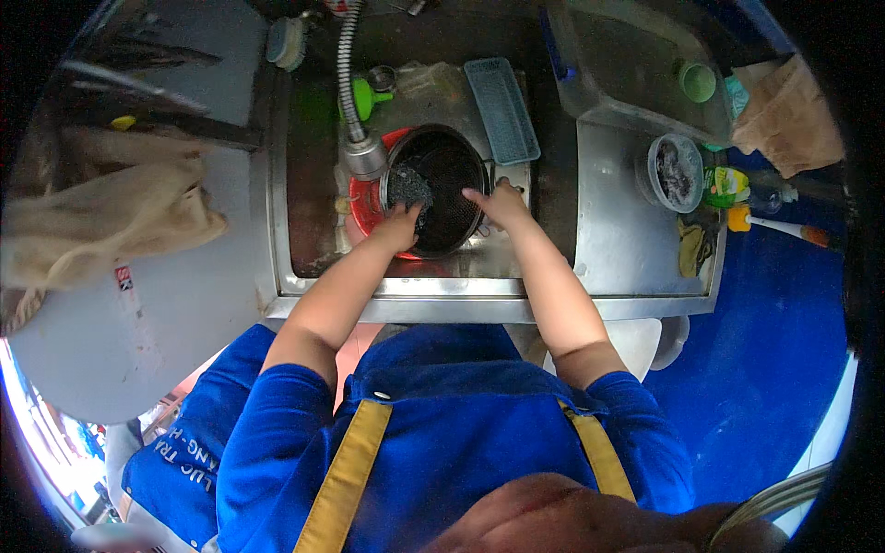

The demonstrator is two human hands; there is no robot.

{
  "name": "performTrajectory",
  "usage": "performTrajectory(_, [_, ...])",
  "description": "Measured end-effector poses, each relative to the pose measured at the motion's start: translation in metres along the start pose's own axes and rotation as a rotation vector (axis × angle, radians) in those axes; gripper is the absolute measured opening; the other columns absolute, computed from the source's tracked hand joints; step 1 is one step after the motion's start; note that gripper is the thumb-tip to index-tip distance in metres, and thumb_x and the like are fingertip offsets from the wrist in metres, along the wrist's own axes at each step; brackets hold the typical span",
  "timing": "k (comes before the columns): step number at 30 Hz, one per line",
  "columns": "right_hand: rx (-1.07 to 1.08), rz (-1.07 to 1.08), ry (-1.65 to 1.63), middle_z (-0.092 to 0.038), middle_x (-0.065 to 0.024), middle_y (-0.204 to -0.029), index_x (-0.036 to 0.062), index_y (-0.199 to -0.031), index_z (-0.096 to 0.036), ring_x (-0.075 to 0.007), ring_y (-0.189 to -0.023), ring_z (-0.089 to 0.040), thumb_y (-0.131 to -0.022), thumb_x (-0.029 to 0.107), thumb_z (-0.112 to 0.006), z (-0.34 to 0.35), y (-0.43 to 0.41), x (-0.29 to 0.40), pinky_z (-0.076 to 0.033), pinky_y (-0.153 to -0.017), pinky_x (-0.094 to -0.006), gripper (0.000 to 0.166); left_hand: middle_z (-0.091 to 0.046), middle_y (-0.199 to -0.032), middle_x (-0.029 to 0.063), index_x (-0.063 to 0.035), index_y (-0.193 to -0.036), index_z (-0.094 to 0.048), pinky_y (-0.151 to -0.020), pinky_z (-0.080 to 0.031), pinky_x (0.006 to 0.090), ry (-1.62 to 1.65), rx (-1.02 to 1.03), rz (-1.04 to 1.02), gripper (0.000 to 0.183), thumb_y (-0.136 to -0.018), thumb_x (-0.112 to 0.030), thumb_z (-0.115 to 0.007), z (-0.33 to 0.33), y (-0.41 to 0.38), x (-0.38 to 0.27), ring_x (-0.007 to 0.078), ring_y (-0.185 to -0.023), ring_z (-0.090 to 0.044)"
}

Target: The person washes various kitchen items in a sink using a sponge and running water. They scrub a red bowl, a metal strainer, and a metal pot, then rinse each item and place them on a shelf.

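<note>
A deep, dark round strainer [453, 173] with a mesh-like inner wall sits over a red plastic basin [364, 207] inside a stainless steel sink [442, 286]. My left hand [399, 228] holds a dark grey scouring pad [408, 186] against the left part of the strainer's inside. At the right side of the rim is my right hand [505, 204], with its thumb over the inside and the fingers around the outer side by the handle. Above the rim's upper left hangs the metal head of a flexible hose faucet [364, 157]. The strainer's bottom is too dark to make out.
Behind the strainer lie a green funnel [363, 99] and a blue-grey plastic basket [502, 110]. On the right drainboard [612, 228] stand a large clear bin [622, 69], a tub of suds [675, 173] and a dish soap bottle [724, 186]. Brown cloth [124, 214] covers part of the left counter.
</note>
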State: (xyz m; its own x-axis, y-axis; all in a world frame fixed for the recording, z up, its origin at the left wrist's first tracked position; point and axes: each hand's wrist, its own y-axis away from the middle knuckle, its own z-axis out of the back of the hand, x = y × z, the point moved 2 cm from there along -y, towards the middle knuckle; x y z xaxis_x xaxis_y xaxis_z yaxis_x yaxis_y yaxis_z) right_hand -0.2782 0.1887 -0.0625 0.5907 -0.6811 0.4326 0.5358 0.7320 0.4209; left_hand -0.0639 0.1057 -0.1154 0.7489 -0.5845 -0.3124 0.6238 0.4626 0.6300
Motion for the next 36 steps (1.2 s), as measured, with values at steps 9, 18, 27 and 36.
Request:
performTrajectory(9, [0.111, -0.1, -1.281, -0.047, -0.0006, -0.055, 0.0108, -0.061, -0.044, -0.0076, -0.046, -0.042, -0.076, 0.028, -0.068, -0.01, -0.034, 0.014, -0.031, -0.044, -0.0227, 0.033, -0.045, -0.12, 0.0233, -0.0019, -0.118, -0.048, -0.09, -0.041, 0.0384, -0.251, 0.234, 0.084, 0.053, -0.07, -0.02, -0.062, -0.046, -0.077, -0.012, 0.0374, -0.107, -0.049])
performTrajectory(18, [-0.299, 0.063, -0.335, -0.058, -0.0269, -0.076, -0.0049, -0.077, -0.06, -0.0426, -0.073, -0.057, -0.089, 0.03, -0.042, -0.013, -0.049, 0.029, -0.045, -0.068, -0.0476, 0.041, -0.056, -0.093, 0.0221, 0.0009, -0.102, -0.049, -0.08, -0.043, 0.0433, 0.385, -0.429, -0.553, 0.037, -0.07, -0.013, -0.06, -0.011, -0.113, -0.058, 0.0372, -0.087, -0.055])
performTrajectory(27, [-0.31, 0.08, -0.314, -0.057, -0.0286, -0.071, -0.0043, -0.072, -0.06, -0.0443, -0.071, -0.056, -0.09, 0.029, -0.037, -0.004, -0.044, 0.032, -0.046, -0.064, -0.0493, 0.044, -0.047, -0.119, 0.0253, 0.0022, -0.118, -0.044, -0.097, -0.034, 0.0427, -0.148, 0.304, -0.147, 0.04, -0.08, -0.012, -0.043, -0.042, -0.085, -0.022, 0.0361, -0.11, -0.048])
performTrajectory(36, [-0.293, 0.029, -0.283, -0.057, -0.0282, -0.07, -0.0046, -0.071, -0.06, -0.0439, -0.07, -0.057, -0.09, 0.028, -0.037, -0.009, -0.049, 0.031, -0.047, -0.066, -0.0484, 0.044, -0.052, -0.111, 0.0251, 0.0026, -0.112, -0.044, -0.089, -0.04, 0.0416, 0.348, -0.192, 0.079, 0.034, -0.08, -0.007, -0.045, -0.054, -0.146, 0.028, 0.0374, -0.103, -0.051])
